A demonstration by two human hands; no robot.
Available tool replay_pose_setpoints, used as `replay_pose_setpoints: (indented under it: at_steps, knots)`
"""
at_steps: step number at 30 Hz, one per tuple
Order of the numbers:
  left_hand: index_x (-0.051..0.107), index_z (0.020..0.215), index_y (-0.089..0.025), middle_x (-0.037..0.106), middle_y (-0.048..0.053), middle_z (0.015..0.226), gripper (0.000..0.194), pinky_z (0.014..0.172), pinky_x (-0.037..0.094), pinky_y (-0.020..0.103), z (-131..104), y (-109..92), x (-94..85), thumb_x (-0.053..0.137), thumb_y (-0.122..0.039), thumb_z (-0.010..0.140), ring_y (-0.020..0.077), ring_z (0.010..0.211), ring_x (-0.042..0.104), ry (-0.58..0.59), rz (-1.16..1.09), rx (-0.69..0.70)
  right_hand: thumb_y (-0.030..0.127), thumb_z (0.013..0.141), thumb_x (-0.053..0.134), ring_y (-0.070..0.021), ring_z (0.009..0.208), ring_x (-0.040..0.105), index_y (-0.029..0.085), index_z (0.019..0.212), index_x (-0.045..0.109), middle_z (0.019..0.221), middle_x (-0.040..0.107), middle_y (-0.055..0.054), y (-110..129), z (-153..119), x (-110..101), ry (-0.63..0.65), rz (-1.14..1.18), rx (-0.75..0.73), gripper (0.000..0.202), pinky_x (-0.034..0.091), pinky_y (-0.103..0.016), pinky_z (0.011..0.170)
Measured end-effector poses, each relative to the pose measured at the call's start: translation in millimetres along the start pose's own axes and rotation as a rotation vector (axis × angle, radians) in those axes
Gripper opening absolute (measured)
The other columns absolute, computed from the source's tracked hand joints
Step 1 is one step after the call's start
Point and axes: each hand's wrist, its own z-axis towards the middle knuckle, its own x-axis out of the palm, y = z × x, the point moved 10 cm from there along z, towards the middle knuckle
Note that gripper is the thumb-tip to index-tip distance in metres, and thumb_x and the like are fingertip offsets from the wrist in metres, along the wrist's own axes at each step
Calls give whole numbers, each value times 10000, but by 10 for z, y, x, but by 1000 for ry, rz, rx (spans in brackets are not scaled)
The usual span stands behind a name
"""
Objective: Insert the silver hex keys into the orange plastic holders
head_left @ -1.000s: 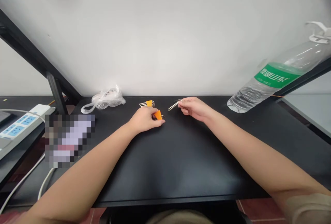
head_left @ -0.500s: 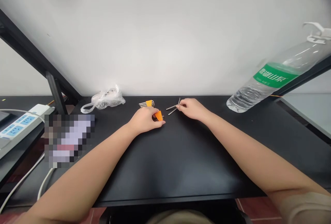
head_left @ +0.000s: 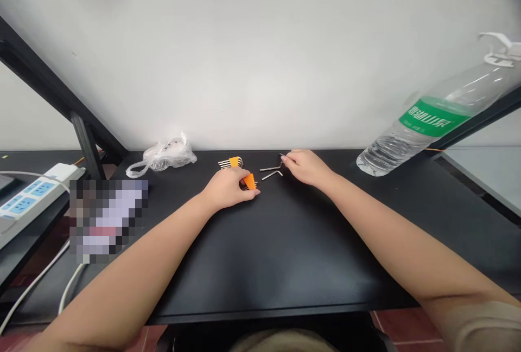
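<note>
My left hand point(head_left: 228, 186) is closed around an orange hex key holder point(head_left: 249, 180), with short metal key ends sticking out of its side. Just behind those fingers, a second orange-yellow holder point(head_left: 234, 161) lies on the table with several silver hex keys fanned through it. My right hand point(head_left: 306, 166) pinches a small dark hex key point(head_left: 281, 154), mostly hidden by the fingertips. Left of that hand, two loose L-shaped keys lie on the table: one hex key point(head_left: 269, 168) farther back and another hex key point(head_left: 271, 175) nearer me.
A crumpled clear plastic bag point(head_left: 169, 154) lies at the back left of the black table point(head_left: 264, 265). At the back right stands a large water bottle point(head_left: 415, 129). A blurred-out object point(head_left: 112, 219) and a white power strip point(head_left: 38, 194) are at left, with white cables.
My right hand has moved slightly back and right, away from the loose hex keys. The nearer key has turned, its short end now showing. My left hand has stayed in place.
</note>
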Motion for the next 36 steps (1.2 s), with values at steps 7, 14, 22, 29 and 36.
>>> replay_pose_setpoints:
  at_steps: [7,14,22,29,36]
  knots:
    - [625,759,-222,684,-9,788,329,614,401,282,4,-16,5,717,-533,819,156,695,589,18,-15,8,574,1030,371,-181,660,575,223,844,680,761,657,-18,-189,-5,153,91,288,185,503,408,-308,654]
    - [605,744,-219,675,-9,776,351,610,392,286,6,-17,6,716,-545,814,155,690,580,20,1,7,551,993,484,-179,629,520,215,705,603,689,633,-27,-257,61,139,31,25,160,459,349,-317,626]
    - [624,765,-224,674,-5,768,336,618,407,290,6,-15,10,724,-541,810,162,687,584,11,5,16,327,972,572,-219,895,608,238,1037,745,1102,634,-89,87,10,94,-92,-19,-204,205,474,-355,807]
    - [602,733,-218,664,0,761,355,610,406,287,7,-11,11,726,-543,800,161,682,582,9,3,11,250,967,567,-271,1032,589,210,964,737,1163,628,-113,288,-9,197,-9,-148,-349,175,462,-415,915]
    - [602,748,-220,666,-4,768,341,616,396,288,7,-10,20,731,-532,797,162,686,578,8,-12,16,155,883,587,-261,957,612,202,876,665,986,677,-95,407,-56,222,99,-236,-371,91,450,-390,881]
